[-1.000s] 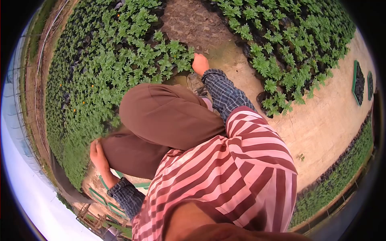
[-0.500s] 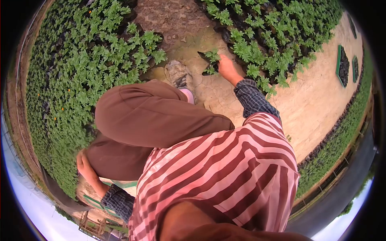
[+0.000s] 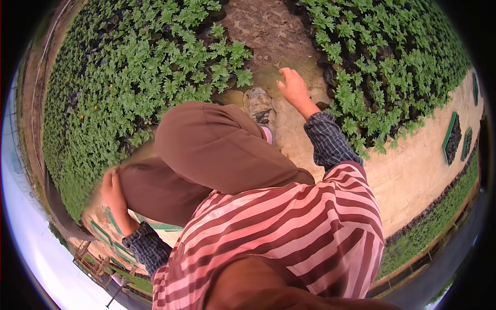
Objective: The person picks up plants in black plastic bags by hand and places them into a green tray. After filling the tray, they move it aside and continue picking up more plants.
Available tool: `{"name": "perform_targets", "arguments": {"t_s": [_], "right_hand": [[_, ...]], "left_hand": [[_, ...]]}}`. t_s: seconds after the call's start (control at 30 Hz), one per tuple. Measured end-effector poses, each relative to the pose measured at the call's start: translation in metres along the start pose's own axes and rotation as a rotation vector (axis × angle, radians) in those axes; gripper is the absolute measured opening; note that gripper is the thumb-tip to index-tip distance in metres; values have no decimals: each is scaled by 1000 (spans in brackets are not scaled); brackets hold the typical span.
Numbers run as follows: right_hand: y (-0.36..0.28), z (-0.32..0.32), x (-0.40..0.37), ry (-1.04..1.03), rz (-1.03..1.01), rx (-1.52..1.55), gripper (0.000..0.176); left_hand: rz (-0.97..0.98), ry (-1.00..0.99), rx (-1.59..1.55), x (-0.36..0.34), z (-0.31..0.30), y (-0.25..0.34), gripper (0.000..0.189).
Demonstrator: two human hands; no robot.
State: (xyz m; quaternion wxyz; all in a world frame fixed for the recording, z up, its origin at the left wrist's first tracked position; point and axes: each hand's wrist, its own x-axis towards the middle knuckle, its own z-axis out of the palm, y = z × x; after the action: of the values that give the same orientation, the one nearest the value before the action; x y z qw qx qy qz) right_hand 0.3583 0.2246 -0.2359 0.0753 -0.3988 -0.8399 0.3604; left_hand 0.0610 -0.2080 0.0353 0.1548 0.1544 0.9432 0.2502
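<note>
— What has changed in the last half second?
— My right hand (image 3: 294, 89) held a bagged seedling. Now it holds nothing, fingers spread above the dirt path (image 3: 263, 31).
— And left to right?
— Left bed of seedlings (image 3: 129, 77), full. Left hand (image 3: 112, 194), blurred against my thigh, grip unreadable. Shoe (image 3: 260, 105). Right bed of seedlings (image 3: 382, 57), nearest my right hand. I can't pick out the bagged seedling there. Trays (image 3: 449, 129) on bare ground, open-air nursery.

An outdoor plant nursery: dense beds of green seedlings (image 3: 129, 77) in black grow bags (image 3: 330, 75) fill the frame's upper left and upper right, split by a bare dirt path (image 3: 268, 31), green trays (image 3: 453, 137) at right
</note>
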Motion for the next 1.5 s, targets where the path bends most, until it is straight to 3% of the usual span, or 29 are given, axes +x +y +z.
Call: {"name": "perform_targets", "arguments": {"t_s": [0.07, 0.17, 0.3, 0.33, 0.37, 0.43, 0.47, 0.57, 0.6, 0.63, 0.67, 0.77, 0.87, 0.9, 0.97, 1.0, 1.07, 1.13, 1.23, 1.37, 1.47, 1.5], "right_hand": [[-27, 36, 31, -38, -44, -8, 51], [-46, 77, 68, -119, 46, 8, 51], [-41, 108, 95, -171, 65, -3, 29], [-39, 113, 96, -118, 0, -93, 12], [-35, 118, 96, -118, 14, -101, 12], [-23, 125, 98, -142, -172, -251, 13], [-14, 135, 96, 77, -289, -167, 9], [-13, 104, 77, 4, -183, -99, 7], [-18, 87, 68, 56, -46, 26, 13], [-9, 72, 61, 56, -60, 23, 16], [21, 69, 56, 80, -277, -97, 21], [61, -5, 20, -41, -104, -162, 25], [112, -44, -3, -88, -123, -257, 26], [114, -51, -2, -213, 27, -411, 21], [114, -54, 1, -127, -51, -576, 17], [97, -56, 8, -129, -54, -572, 17], [29, -54, 29, 159, -138, -270, 15], [-1, -25, 60, 99, -197, -51, 22], [-52, 25, 103, -120, -277, -57, 36], [-87, 90, 148, -364, -213, -269, 32], [-90, 109, 155, -257, -131, -200, 29], [-83, 118, 161, -302, -182, -320, 27]], "left_hand": [[20, 9, 1, 3, 2, 1, 23], [58, 17, 24, 2, 4, 14, 22], [52, 18, 36, 3, 6, 16, 22], [32, 14, 26, 3, 6, 19, 22], [13, 2, 14, 3, 8, 21, 23], [0, -28, -20, 3, 7, 23, 24], [-4, -34, -49, 4, 8, 22, 24], [5, -46, -55, 5, 9, 21, 24], [16, -39, -26, 4, 8, 21, 24], [12, -41, -31, 4, 8, 20, 24], [22, -40, -15, 4, 7, 18, 24], [33, -4, 56, 1, 4, 9, 23], [56, 8, 92, 2, 5, 14, 23], [67, -4, 89, 3, 5, 15, 22], [75, -12, 91, 6, 6, 15, 22], [58, -21, 68, 7, 7, 13, 22], [44, -28, 50, 10, 7, 15, 21], [-11, -58, -8, 12, 10, 23, 21], [0, -79, -40, 16, 14, 34, 21], [-1, -104, -9, 16, 16, 46, 21], [3, -102, 1, 15, 18, 50, 22], [-19, -91, -10, 14, 18, 51, 22]]}}
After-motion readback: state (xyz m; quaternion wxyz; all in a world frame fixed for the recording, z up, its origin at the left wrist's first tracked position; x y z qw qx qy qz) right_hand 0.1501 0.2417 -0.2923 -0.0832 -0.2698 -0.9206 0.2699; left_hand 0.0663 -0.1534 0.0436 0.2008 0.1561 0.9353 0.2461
